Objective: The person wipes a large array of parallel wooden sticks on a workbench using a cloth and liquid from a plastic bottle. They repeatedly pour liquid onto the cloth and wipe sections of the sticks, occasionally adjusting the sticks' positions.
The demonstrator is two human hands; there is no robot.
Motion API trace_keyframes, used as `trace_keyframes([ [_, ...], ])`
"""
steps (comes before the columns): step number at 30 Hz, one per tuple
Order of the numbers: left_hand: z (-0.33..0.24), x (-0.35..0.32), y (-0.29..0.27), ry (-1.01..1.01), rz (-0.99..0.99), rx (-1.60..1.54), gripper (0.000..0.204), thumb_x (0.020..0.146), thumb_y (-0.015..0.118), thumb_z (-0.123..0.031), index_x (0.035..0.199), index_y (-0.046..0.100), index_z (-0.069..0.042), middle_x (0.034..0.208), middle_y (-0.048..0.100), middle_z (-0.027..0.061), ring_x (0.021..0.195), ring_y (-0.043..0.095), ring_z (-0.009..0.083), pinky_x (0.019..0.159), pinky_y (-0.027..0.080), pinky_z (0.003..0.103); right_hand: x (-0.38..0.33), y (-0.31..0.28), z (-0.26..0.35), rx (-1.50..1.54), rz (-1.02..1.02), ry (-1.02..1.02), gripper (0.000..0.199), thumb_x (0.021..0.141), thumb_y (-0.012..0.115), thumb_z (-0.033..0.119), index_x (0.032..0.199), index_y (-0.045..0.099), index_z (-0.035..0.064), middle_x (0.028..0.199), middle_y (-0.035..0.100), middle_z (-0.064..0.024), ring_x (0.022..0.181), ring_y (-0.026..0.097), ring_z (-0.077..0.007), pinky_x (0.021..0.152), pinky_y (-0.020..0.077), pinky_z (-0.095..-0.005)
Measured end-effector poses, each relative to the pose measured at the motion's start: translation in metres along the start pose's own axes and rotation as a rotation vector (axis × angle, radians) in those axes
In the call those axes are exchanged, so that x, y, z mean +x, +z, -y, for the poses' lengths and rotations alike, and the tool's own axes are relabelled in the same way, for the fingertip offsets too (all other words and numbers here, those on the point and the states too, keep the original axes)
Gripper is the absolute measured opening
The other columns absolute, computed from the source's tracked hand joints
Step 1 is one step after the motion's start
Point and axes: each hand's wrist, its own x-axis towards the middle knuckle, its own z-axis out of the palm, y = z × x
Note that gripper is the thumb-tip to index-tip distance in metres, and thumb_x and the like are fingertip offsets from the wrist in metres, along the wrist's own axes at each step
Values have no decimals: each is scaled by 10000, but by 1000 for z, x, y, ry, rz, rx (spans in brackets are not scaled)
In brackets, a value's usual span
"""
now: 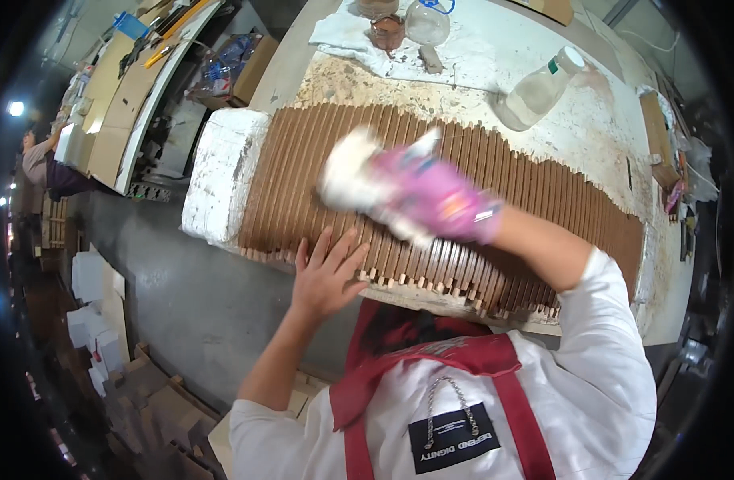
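At the far left, well apart from the work, another person (pixel 37 156) sits beside a long cardboard-covered bench (pixel 119 96). Nearer in, a chipped white foam block (pixel 223 172) lies against the left end of a long row of thin brown wooden slats (pixel 303 176), packed side by side on the glue-stained white surface (pixel 591 136). The left hand (pixel 327 276) is bare and open, fingers spread, its palm and fingertips pressing flat on the near edge of the slats and gripping nothing. To its right, the right hand (pixel 439 200), in a pink glove, is closed around a white wad of cloth or sponge (pixel 347 172), which rests on top of the slats near the middle of the row; the wad is blurred. Beyond the slats, a crumpled white cloth (pixel 359 36) carries a clear round jar (pixel 427 22), and further right a clear plastic bottle with a white cap (pixel 539 88) lies tilted on the surface.
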Motion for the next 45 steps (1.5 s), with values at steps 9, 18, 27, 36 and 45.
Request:
trace_keyframes([
  [9, 9, -10, 19, 47, -113, -22, 614, 740, 717, -388, 1317, 552, -254, 1448, 436, 10, 1359, 324, 295, 1063, 215, 550, 117, 7, -60, -601, -21, 78, 131, 817, 610, 186, 925, 615, 112, 846, 632, -126, 794, 641, -318, 739, 517, -441],
  [18, 14, -10, 26, 61, -125, -31, 577, 772, 679, -434, 1310, 555, -266, 1452, 430, 6, 1357, 323, 302, 1063, 194, 545, 121, -7, -88, -370, -37, 453, 151, 849, 580, 220, 947, 609, 110, 780, 652, -159, 752, 658, -299, 654, 527, -420],
  [27, 18, -11, 33, 47, -165, -28, 545, 791, 657, -448, 1298, 564, -273, 1443, 442, 0, 1339, 347, 296, 1058, 204, 526, 84, 42, -77, -104, 43, 255, 216, 931, 530, 283, 917, 630, 93, 673, 620, -37, 512, 590, -133, 447, 503, -275],
  [36, 16, -8, 37, 60, -205, -34, 555, 772, 669, -443, 1293, 566, -281, 1430, 457, -9, 1331, 359, 290, 1055, 212, 515, 80, 41, -60, -602, -31, -135, 162, 917, 536, 240, 954, 617, 104, 707, 625, -47, 606, 623, -155, 501, 527, -273],
  [45, 14, -10, 36, 62, -205, -25, 563, 754, 685, -425, 1282, 579, -261, 1427, 460, -1, 1325, 363, 290, 1052, 202, 510, 80, 37, -53, -486, 140, -49, 138, 763, 625, 87, 895, 590, 104, 1028, 608, -67, 973, 627, -247, 765, 516, -389],
])
